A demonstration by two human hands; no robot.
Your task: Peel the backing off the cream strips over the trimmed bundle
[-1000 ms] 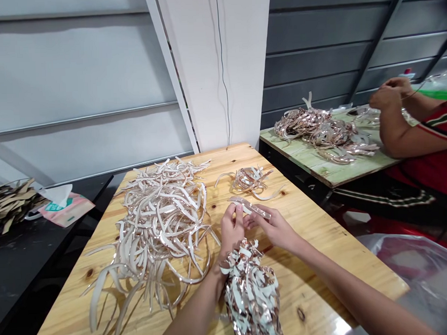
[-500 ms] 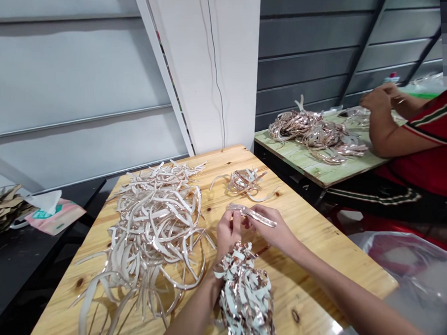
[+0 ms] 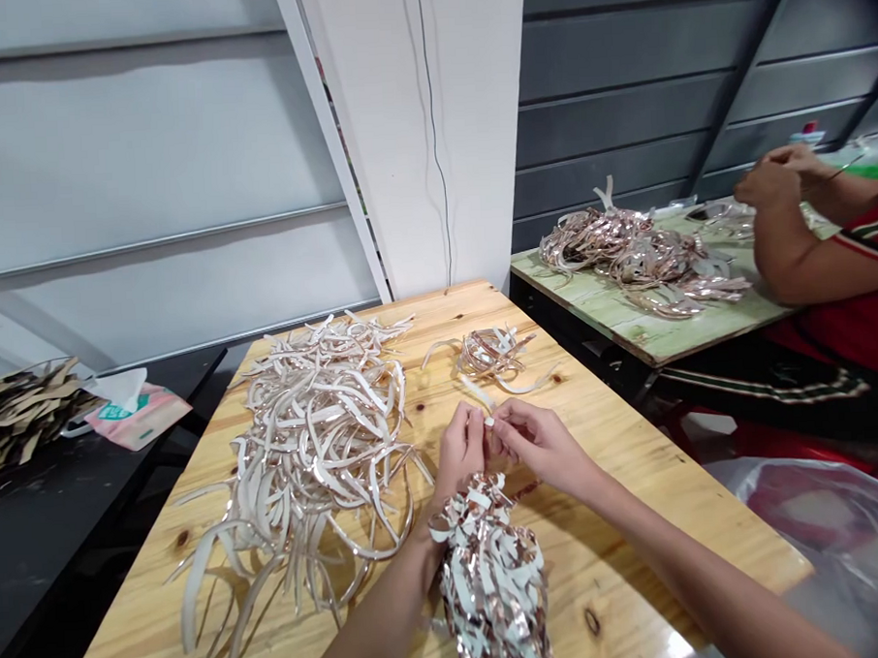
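Note:
My left hand (image 3: 462, 448) and my right hand (image 3: 535, 443) meet over the middle of the wooden table. Both are closed, pinching a pale, shiny strip (image 3: 478, 393) whose free end sticks up beyond the fingers. Below them hangs a thick garland (image 3: 494, 579) of knotted white and rose-gold strips, its top end close under my left hand. On the left lies a large heap of loose strips (image 3: 319, 431), white on one side and metallic on the other. A smaller bundle of strips (image 3: 492, 352) rests just beyond my hands.
To the right, another person's hands (image 3: 774, 179) work at a green table (image 3: 650, 344) bearing a pile of metallic strips (image 3: 646, 252). A pink tissue pack (image 3: 141, 417) lies on a black table (image 3: 48, 540) at left. A clear plastic bag (image 3: 826, 525) sits at lower right.
The strip that lay flat across my right fingers is now bent between both hands, its end pointing up and away. The view has turned slightly left.

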